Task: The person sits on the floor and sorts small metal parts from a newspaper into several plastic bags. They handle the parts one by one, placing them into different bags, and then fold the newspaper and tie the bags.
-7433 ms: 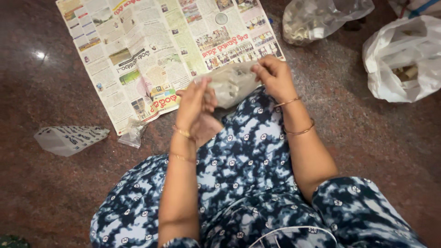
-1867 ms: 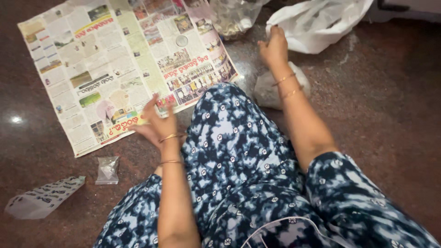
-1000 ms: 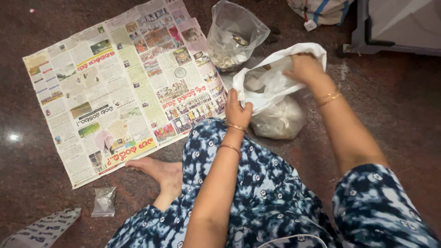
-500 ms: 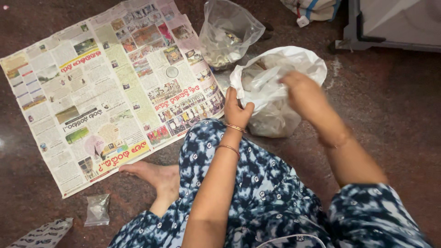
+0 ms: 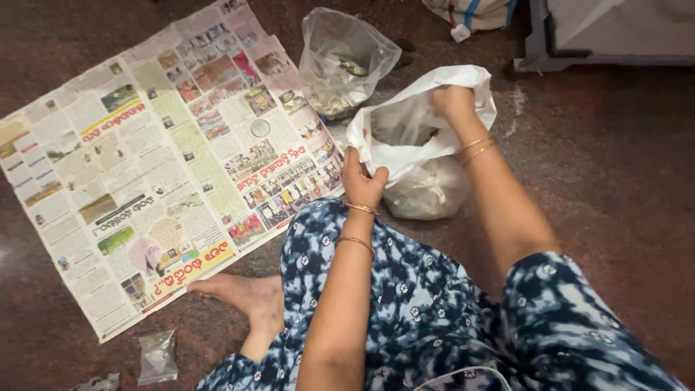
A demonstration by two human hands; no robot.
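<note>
Seated on dark speckled stone floor [image 5: 615, 188], knee in blue-and-white patterned cloth [image 5: 405, 289] raised. Small clear plastic packet [image 5: 157, 355] lying loose near bare foot [image 5: 242, 293]. Left hand [image 5: 362, 181] pinching near rim of white crumpled plastic bag [image 5: 405, 137], bracing the mouth open; right hand [image 5: 455, 101] clenched on far rim, pulling up and apart. Bag on floor just beyond knee, resting against cloudy filled pouch [image 5: 427, 192]. Spread colour newspaper sheet [image 5: 159, 159] flat alongside as work surface. Clear plastic bag of pale pieces [image 5: 340, 61] farther back.
</note>
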